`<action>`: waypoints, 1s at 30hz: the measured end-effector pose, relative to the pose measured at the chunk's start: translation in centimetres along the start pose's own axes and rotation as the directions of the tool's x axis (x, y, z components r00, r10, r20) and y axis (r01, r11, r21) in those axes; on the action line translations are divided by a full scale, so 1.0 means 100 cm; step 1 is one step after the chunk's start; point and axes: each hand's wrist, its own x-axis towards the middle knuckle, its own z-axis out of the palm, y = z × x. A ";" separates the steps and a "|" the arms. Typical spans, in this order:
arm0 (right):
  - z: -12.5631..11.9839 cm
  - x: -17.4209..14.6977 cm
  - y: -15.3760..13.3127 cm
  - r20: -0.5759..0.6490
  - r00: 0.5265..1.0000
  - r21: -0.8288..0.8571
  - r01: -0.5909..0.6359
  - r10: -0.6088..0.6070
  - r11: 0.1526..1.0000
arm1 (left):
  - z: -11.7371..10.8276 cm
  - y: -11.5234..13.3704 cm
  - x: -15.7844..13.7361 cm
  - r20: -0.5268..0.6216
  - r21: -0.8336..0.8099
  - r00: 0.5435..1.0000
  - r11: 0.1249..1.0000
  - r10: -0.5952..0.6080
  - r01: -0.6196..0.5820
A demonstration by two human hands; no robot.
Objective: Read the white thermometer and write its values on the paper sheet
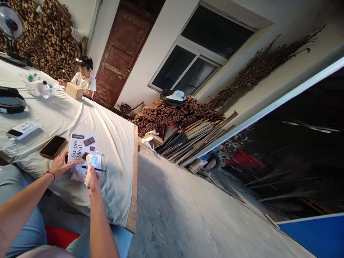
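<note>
My left hand (60, 165) grips the lower left edge of a white box (76, 143) printed "NutriMotion Su-per Meal", with dark bars pictured on it. The box stands tilted near the table's front edge. In my right hand (94, 182) is a white infrared thermometer (89, 168), held by its handle, its small screen lit blue. The thermometer's head overlaps the box's lower right corner in the view; whether they touch I cannot tell. Beneath both lie papers (76, 175) and a dark pen (102, 170). A phone (53, 146) rests left of the box.
On the cloth-covered table (115, 154) are a white power bank (22, 130) with a cable, a black headband-like device (10, 100), a plastic tub (37, 89) of bottles and a fan (10, 25). Across it a person (85, 79) sits behind a cardboard box (74, 91). Firewood (172, 114) lines the wall.
</note>
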 end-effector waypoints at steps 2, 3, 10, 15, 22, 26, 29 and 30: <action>-0.001 0.001 -0.001 -0.007 1.000 0.007 0.000 0.000 1.000 | 0.000 -0.001 0.000 -0.002 0.006 1.000 1.000 0.005 -0.005; -0.002 0.001 0.000 -0.010 1.000 0.005 0.003 -0.003 1.000 | 0.001 -0.001 0.000 -0.007 0.007 1.000 1.000 0.011 -0.011; -0.008 0.004 0.009 0.018 1.000 -0.016 -0.001 0.002 1.000 | 0.001 -0.004 0.001 -0.029 0.006 0.998 0.998 0.058 -0.057; -0.025 0.011 0.005 -0.047 0.995 -0.161 0.084 -0.093 0.983 | 0.001 -0.005 0.000 -0.026 -0.015 0.993 0.993 0.119 -0.119; -0.112 0.043 -0.042 -0.181 0.855 -0.927 0.017 -0.486 0.375 | 0.009 -0.010 -0.004 -0.103 -0.020 0.974 0.978 0.203 -0.206; -0.143 0.047 -0.051 -0.143 0.847 -0.990 -0.112 -0.513 0.091 | 0.012 -0.011 -0.005 -0.138 0.027 0.970 0.980 0.201 -0.199; -0.132 0.043 -0.044 -0.024 0.837 -0.998 -0.054 -0.547 -0.038 | 0.012 -0.010 -0.002 -0.133 0.041 0.975 0.983 0.180 -0.176; -0.124 0.043 -0.040 0.048 0.838 -0.996 0.000 -0.544 -0.089 | 0.012 -0.010 -0.001 -0.128 0.041 0.977 0.985 0.169 -0.165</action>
